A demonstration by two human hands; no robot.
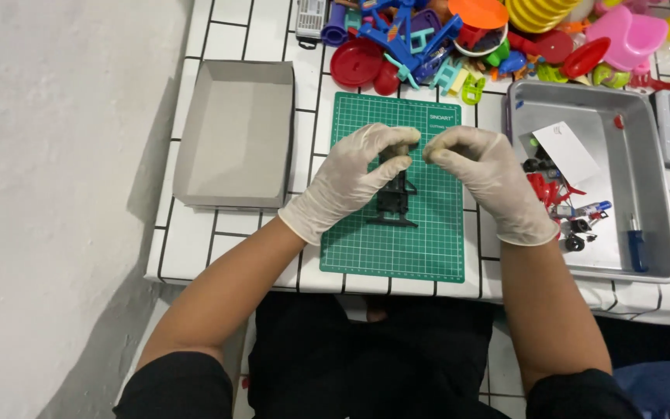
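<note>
Head view: from above, two gloved hands meet over a green mat at the centre of the frame.
Table (226, 23): white top with thin black grid lines, smooth and hard, filling the upper two thirds.
Metal tray (645, 155): right of the frame, shallow, dull silver, rounded corners; it holds a white card, red and black small parts and a blue-handled tool.
Cardboard box (236, 136): left of centre, grey, open, low-walled, matt.
Green mat (397, 248): rectangular cutting mat with a fine white grid, flat on the table, likely a little grippy.
Toy pile (459, 35): top of the frame, glossy plastic pieces in red, blue, yellow, pink and orange, heaped loosely.
Left hand (350, 178): thin white glove, fingers curled together and pinched on the top end of the black part.
Right hand (482, 171): same glove, thumb and fingertips drawn together just beside the left hand's; whether they clamp the part or something small is hidden.
Black part (394, 198): a slim frame of dark plastic, held at centre frame above the mat.
Handling: it looks light, stiff and thin-ribbed, so probably brittle at the narrow bars; gloves may slip on glossy plastic; the thicker ends seem the safest hold.
</note>
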